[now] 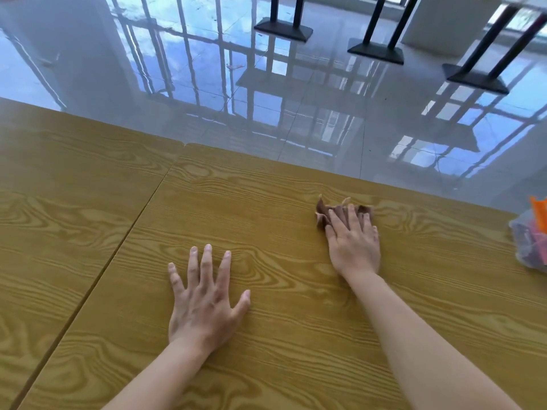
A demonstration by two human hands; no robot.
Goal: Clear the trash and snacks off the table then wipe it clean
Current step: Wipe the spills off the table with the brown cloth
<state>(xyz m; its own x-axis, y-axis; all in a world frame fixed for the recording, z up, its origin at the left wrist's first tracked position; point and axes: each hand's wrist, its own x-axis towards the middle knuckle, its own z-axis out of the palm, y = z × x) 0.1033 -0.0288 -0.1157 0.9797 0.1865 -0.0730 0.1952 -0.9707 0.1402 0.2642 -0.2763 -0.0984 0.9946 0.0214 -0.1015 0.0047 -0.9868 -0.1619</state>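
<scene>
Table (266, 335) fills lower frame. Left hand (204, 303) flat on it, lower centre. Right hand (353, 241) up and right of it, on a cloth (324, 214). Clear bag (529, 241), possibly of wrappers, at right edge. Floor (207, 99) and table bases (283, 28) behind, top.

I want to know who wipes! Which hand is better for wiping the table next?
Probably the right. The right hand presses the brown cloth onto the wooden table, while the left hand lies spread on bare wood, apart from the cloth, holding nothing.
</scene>
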